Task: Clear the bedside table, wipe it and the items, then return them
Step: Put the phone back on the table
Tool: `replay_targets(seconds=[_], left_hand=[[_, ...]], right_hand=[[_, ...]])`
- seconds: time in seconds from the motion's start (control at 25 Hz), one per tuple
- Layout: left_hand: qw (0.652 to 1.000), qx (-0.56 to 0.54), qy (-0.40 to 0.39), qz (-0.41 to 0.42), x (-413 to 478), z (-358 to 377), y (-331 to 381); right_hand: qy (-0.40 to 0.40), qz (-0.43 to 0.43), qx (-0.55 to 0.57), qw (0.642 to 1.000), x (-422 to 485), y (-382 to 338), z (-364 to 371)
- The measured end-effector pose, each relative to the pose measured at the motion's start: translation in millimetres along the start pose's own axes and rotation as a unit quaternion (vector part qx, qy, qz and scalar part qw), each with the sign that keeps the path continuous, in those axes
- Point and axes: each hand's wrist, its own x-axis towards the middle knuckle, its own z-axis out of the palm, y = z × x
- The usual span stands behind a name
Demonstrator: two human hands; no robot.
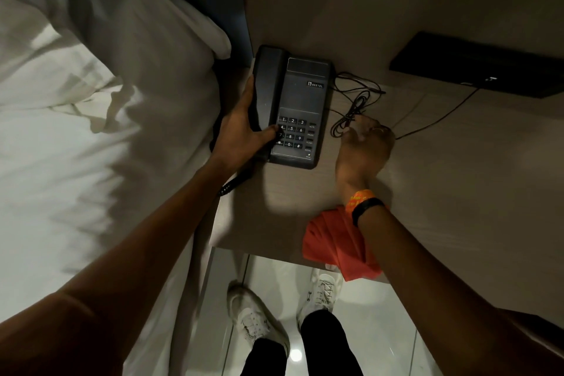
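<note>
A black desk telephone (300, 101) with its handset on the cradle sits at the back left of the pale wooden bedside table (442, 177). My left hand (241, 128) grips the phone's left side, thumb on the keypad. My right hand (363, 143) is just right of the phone, fingers closed on the coiled black phone cord (354, 107). An orange cloth (335, 241) lies at the table's front edge, partly under my right forearm.
The bed with white sheets and a pillow (91, 85) lies close on the left. A black box (482, 67) is fixed to the wall at the back right, a thin cable running from it. Glossy floor tiles and my white shoes (256, 314) show below the table.
</note>
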Motion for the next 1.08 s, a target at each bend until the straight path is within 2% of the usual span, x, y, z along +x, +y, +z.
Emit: replay_targets(seconds=[0.08, 0.16, 0.24, 0.32, 0.52, 0.64, 0.68, 0.72, 0.84, 0.88, 0.96, 1.08], left_hand=[[1.000, 0.014, 0.025, -0.003, -1, 3, 2], [0.999, 0.007, 0.039, -0.012, -2, 4, 3], [0.998, -0.009, 0.049, -0.028, -4, 4, 3], [0.997, -0.034, 0.052, -0.047, -9, 3, 2], [0.995, -0.051, 0.051, -0.062, -14, 3, 3], [0.997, -0.048, 0.044, -0.052, -15, 2, 2], [0.997, -0.047, 0.045, -0.050, -15, 2, 2], [0.997, -0.047, 0.045, -0.048, -16, 3, 2], [0.996, -0.055, 0.046, -0.046, -17, 4, 4], [0.996, -0.059, 0.047, -0.046, -17, 5, 4], [0.995, -0.070, 0.049, -0.049, -18, 4, 5], [0.992, -0.092, 0.052, -0.064, -18, 2, 4]], right_hand=[[-0.029, 0.028, -0.053, 0.998, 16, -3, 6], [-0.054, 0.010, -0.056, 0.997, 32, -9, 13], [-0.075, -0.036, -0.038, 0.996, 44, -17, 16], [-0.104, -0.118, -0.065, 0.985, 52, -18, 17], [-0.138, -0.351, -0.208, 0.903, 86, -14, 18], [-0.159, -0.410, -0.286, 0.851, 106, -18, 18], [-0.166, -0.412, -0.294, 0.846, 107, -17, 18], [-0.169, -0.402, -0.281, 0.855, 104, -15, 18], [-0.136, -0.296, -0.114, 0.939, 85, -15, 20], [-0.113, -0.269, -0.065, 0.954, 80, -15, 23], [-0.080, -0.256, -0.049, 0.962, 73, -16, 29], [-0.072, -0.290, -0.122, 0.946, 70, -14, 38]])
